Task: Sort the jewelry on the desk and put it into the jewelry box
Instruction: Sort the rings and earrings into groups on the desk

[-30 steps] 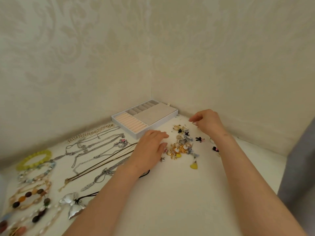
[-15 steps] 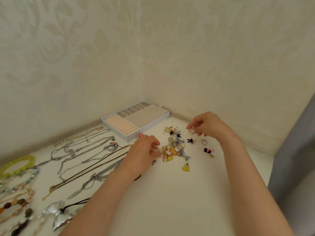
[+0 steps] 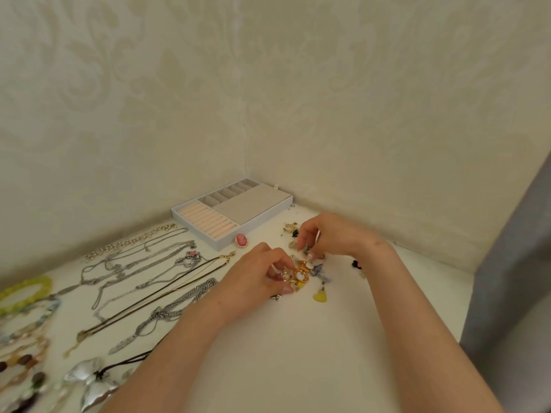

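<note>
A white jewelry box (image 3: 256, 226) with peach ring rolls and grey compartments stands open in the desk corner. In front of it lies a pile of small jewelry (image 3: 308, 271): gold rings, blue-grey pieces and a yellow pendant (image 3: 320, 297). My left hand (image 3: 253, 275) is at the pile's left edge, its curled fingers pinching a small gold piece. My right hand (image 3: 331, 234) reaches down over the pile's far side, fingertips pinching a small silver piece. A pink cameo (image 3: 241, 240) lies against the box's front wall.
Several chains and necklaces (image 3: 143, 263) are laid out to the left, with beaded bracelets (image 3: 24, 290) at the far left and a silver butterfly pendant (image 3: 89, 383) near the front. A black-and-pink piece (image 3: 356, 264) lies right of the pile. A grey panel (image 3: 512, 263) stands at the right.
Both hands have closed in on the pile. My right hand came left and down onto it, my left hand's fingers curled at its edge. The pink cameo now shows beside the box.
</note>
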A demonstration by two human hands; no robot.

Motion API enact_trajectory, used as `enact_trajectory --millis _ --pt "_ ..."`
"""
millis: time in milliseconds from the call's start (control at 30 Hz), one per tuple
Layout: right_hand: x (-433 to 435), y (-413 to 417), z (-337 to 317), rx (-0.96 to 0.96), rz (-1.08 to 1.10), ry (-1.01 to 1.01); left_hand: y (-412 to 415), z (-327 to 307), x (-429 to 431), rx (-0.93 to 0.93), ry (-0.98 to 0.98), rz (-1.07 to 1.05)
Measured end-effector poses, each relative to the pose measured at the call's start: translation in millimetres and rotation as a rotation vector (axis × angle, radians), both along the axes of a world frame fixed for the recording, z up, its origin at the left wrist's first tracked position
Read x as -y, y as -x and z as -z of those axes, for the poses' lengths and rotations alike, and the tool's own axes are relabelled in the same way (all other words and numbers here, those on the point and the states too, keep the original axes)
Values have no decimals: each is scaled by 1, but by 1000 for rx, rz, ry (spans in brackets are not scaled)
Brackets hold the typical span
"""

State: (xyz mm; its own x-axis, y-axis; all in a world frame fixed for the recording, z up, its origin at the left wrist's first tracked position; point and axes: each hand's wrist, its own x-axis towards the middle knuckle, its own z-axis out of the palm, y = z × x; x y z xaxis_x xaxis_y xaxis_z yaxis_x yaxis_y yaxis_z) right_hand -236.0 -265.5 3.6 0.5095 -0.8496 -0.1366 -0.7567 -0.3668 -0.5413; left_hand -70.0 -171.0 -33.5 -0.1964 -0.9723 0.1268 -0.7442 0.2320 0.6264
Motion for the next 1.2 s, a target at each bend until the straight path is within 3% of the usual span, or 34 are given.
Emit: enact_trajectory --millis 267,433,700,867,1033,1200 --pt "0 4 -4 28 26 -22 3 1 0 -15 5 54" --pt "5 21 -12 196 194 59 4 2 0 15 111 53" --pt "12 49 0 241 405 118 6 6 1 56 16 102" --pt "14 52 7 254 416 104 6 7 -1 84 32 117" --pt "27 65 16 407 656 246 4 8 0 26 54 67" --pt "28 55 19 404 580 245 0 9 2 79 108 -2"
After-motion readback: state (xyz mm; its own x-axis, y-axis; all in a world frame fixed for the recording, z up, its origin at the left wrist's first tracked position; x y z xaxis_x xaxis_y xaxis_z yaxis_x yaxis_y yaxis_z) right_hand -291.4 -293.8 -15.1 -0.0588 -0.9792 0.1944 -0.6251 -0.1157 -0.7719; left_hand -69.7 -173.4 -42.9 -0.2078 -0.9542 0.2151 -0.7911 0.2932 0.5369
